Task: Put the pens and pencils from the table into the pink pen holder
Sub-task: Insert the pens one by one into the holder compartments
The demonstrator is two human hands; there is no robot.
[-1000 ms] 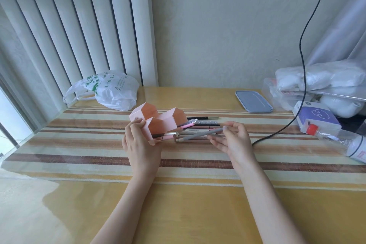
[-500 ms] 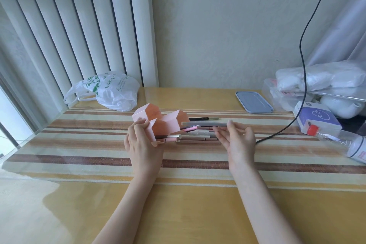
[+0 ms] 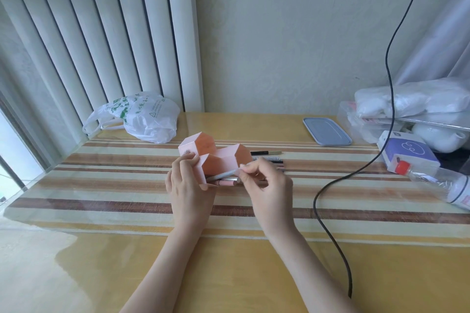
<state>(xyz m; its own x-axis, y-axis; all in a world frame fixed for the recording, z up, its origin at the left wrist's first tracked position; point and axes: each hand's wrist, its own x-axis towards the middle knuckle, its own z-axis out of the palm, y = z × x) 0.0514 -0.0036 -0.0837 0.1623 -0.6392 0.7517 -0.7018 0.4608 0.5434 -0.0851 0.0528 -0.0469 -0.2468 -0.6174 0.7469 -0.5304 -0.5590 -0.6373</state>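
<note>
Left hand [image 3: 189, 183] grips tilted holder [image 3: 216, 157]; right hand [image 3: 267, 185] pinches grey pen [image 3: 223, 175] at 3 o'clock. Risk: tip misses opening, pen rolls off desk [image 3: 229, 274].

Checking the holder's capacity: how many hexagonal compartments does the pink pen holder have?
3 visible. On the pink pen holder: one far left, one right, one in front by the left hand. Hands may hide more.
</note>
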